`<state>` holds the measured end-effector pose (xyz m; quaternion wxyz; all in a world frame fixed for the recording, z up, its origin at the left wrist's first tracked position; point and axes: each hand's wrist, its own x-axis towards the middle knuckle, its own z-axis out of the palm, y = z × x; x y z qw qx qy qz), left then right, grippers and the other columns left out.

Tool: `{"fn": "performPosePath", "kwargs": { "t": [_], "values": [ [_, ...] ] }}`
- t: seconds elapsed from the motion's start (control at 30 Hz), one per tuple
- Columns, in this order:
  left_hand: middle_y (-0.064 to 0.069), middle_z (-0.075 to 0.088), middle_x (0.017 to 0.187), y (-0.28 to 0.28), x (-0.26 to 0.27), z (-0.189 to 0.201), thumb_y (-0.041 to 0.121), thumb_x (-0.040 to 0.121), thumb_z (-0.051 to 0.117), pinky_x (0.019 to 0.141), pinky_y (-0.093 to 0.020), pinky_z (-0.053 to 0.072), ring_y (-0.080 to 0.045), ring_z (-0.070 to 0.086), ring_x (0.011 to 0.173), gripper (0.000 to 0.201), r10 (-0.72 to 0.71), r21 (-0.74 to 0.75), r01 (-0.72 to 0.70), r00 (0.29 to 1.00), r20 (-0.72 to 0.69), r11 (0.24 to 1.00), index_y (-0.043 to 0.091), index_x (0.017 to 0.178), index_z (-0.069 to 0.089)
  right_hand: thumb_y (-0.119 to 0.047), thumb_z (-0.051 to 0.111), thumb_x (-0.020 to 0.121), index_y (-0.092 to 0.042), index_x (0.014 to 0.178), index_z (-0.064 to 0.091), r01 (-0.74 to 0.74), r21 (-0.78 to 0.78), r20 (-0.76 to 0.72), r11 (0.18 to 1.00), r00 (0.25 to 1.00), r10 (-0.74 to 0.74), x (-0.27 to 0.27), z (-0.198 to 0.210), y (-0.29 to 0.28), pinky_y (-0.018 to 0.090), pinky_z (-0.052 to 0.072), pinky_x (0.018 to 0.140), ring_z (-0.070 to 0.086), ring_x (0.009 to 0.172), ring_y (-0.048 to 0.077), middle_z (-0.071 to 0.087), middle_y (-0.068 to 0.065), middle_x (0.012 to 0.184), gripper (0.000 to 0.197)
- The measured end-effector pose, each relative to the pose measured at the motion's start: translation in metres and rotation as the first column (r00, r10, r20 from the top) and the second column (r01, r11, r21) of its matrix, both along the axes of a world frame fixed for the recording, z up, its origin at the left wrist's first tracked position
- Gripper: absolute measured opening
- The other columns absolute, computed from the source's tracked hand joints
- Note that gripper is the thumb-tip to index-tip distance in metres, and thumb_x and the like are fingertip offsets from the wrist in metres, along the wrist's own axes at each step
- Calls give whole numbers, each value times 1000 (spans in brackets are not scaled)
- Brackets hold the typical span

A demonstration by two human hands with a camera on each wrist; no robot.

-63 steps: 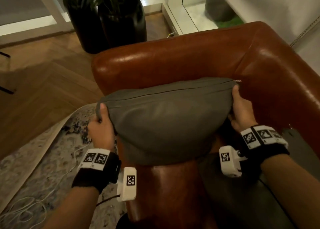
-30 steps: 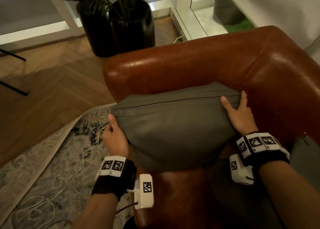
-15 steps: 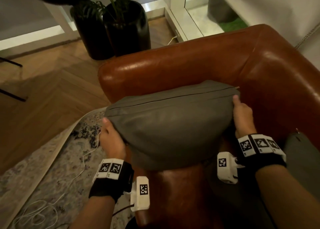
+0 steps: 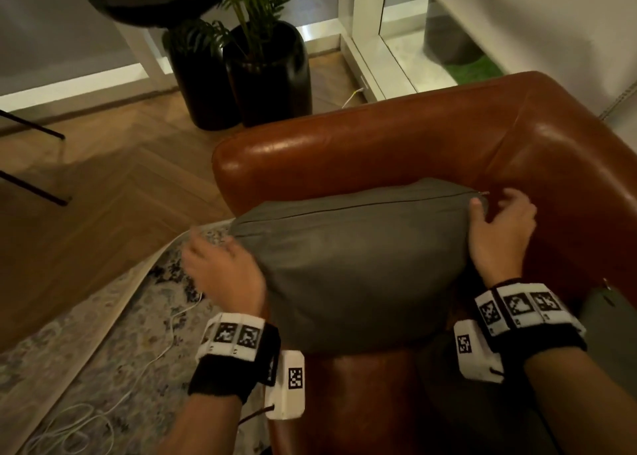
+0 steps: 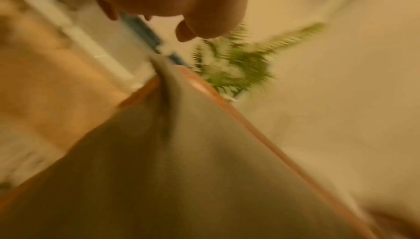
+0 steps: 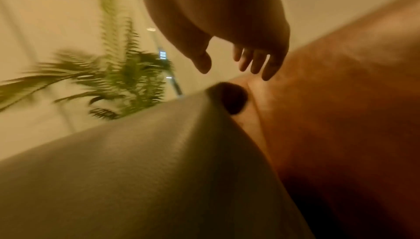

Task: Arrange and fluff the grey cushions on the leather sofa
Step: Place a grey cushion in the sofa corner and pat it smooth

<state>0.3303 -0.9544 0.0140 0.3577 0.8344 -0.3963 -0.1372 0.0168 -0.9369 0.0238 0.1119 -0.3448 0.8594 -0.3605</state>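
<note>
A grey cushion (image 4: 351, 265) stands with its zip edge up against the arm of the brown leather sofa (image 4: 344, 144). My left hand (image 4: 220, 268) is blurred beside the cushion's left end, with fingers spread and holding nothing. In the left wrist view that hand (image 5: 172, 0) hangs above the cushion's corner (image 5: 181, 171) with a gap between them. At the right end my right hand (image 4: 499, 227) has splayed fingers, and its thumb is at the zip corner. The right wrist view shows its fingers (image 6: 256, 63) straight and clear of the cushion (image 6: 136, 171).
Another grey cushion (image 4: 603, 320) lies on the seat at lower right. Two black planters (image 4: 269, 75) with palms stand behind the sofa arm. A white cable (image 4: 165, 344) trails over the patterned rug (image 4: 86, 334) on the left. Black furniture legs (image 4: 31, 185) cross the wooden floor.
Both hands, which were pressing in on the cushion's two ends, have pulled outward off it with fingers spread. The cushion stays leaning against the sofa arm.
</note>
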Motion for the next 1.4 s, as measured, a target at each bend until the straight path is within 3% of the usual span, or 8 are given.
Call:
{"fn": "performPosePath", "kwargs": {
  "t": [0.2,0.43,0.63,0.83,1.0,1.13,1.3,1.4],
  "values": [
    [-4,9,161,0,-96,-10,37,98,6,117,-42,-3,-23,1,149,58,-795,306,736,528,297,604,16,152,10,-29,28,105,-15,148,38,-716,318,-244,621,571,784,106,-11,-28,37,16,117,25,147,16,36,1,156,46],
    [8,-12,159,-26,15,-38,54,98,4,112,-49,-14,-22,-12,147,55,-688,459,542,682,250,704,40,150,-5,-47,21,103,-25,155,14,-394,530,-76,751,860,505,-11,-29,-30,52,3,119,3,151,23,6,1,165,56],
    [-23,35,148,-6,1,-32,51,99,28,104,-43,33,-38,36,134,66,-43,181,115,931,-362,977,3,144,29,-52,36,100,-5,137,45,91,219,407,972,896,-175,-2,-34,-1,43,34,106,43,130,37,46,19,142,60],
    [-26,59,121,4,7,-30,38,102,35,90,-35,41,-37,55,112,50,-12,-25,4,937,-349,1000,-4,118,56,-35,35,104,-10,72,50,59,-39,323,998,945,-43,6,-28,2,30,33,70,50,74,22,49,2,72,43],
    [-29,52,128,10,0,-43,43,102,28,91,-39,38,-42,49,116,57,156,101,-127,917,-367,987,-5,123,49,-38,39,103,-7,108,58,136,-8,311,991,942,-127,18,-38,-6,26,33,78,52,95,23,54,4,98,37],
    [-24,38,141,20,-32,-18,29,101,35,103,-33,21,-39,34,129,45,5,-174,7,998,66,985,2,137,40,-24,40,101,-11,125,55,-60,-260,-173,964,985,14,58,-22,17,34,29,103,47,124,27,55,9,127,31],
    [-4,13,158,55,-96,-60,43,103,10,116,-51,3,-21,3,146,52,-633,118,653,647,424,748,24,151,13,-33,22,104,-18,144,39,-636,75,-466,768,658,591,121,-59,36,49,-4,117,16,147,20,35,1,154,46],
    [-3,-1,158,42,-69,-80,51,99,5,116,-52,-6,-24,-7,145,55,-541,145,528,756,369,837,31,150,2,-41,17,103,-21,151,27,-415,37,-320,909,857,404,88,-75,29,41,-5,119,4,148,14,18,3,161,53]
  ]
}}
